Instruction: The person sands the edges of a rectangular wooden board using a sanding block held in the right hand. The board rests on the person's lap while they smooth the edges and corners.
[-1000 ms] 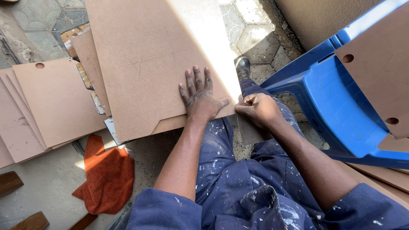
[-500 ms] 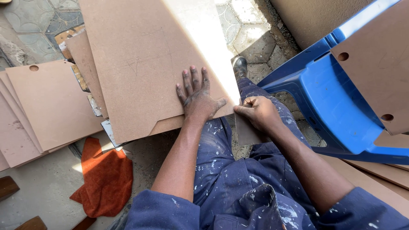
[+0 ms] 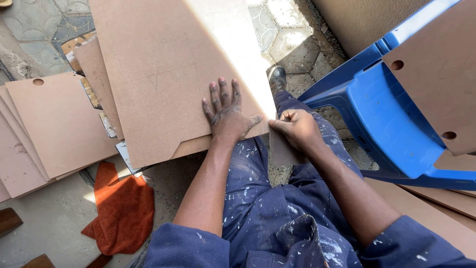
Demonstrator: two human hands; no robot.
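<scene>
Pressing flat on the big brown board (image 3: 168, 74), the left hand (image 3: 225, 116) is lying open with fingers spread, palm down near the board's near edge, pinning the sheet across the lap. In this head view the right hand (image 3: 296, 130) is curling closed at the board's near right corner, pinching the edge — whether it is gripping a small tool I cannot tell. For this step, it looks wise to be keeping the flat hand's weight close to the working corner so the sheet is not shifting or flexing. The board is resting over the blue-trousered knees, overlapping the stacked panels (image 3: 54, 129) to the left; an orange cloth (image 3: 124, 211) is lying below, and a blue plastic chair (image 3: 382, 119) is standing on the right — well apart from the pinning hand.
</scene>
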